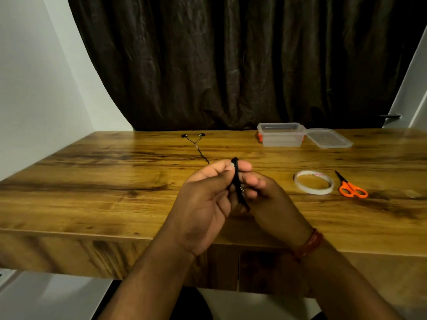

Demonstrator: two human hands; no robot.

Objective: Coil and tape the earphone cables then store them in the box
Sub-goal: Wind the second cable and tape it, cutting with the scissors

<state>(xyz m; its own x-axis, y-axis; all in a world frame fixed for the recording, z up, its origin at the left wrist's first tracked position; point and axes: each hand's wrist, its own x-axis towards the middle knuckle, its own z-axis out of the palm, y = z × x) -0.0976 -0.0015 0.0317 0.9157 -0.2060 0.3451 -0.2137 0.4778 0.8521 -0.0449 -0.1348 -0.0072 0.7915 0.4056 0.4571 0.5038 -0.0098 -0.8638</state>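
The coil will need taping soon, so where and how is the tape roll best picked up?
Probably by its near-left rim, pinched from above with one finger inside the hole and the thumb outside. The tape roll lies flat on the table as a thin open ring, so its side wall offers little to grasp. The scissors lie close on its right, so come from the left.

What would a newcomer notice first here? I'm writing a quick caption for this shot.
First, the two hands at centre: the left hand and right hand together hold a black cable coil, its loose end trailing to the earbuds at the table's far edge. Next, the bright orange scissors beside the tape roll on the right, with the open clear box and its lid behind them.
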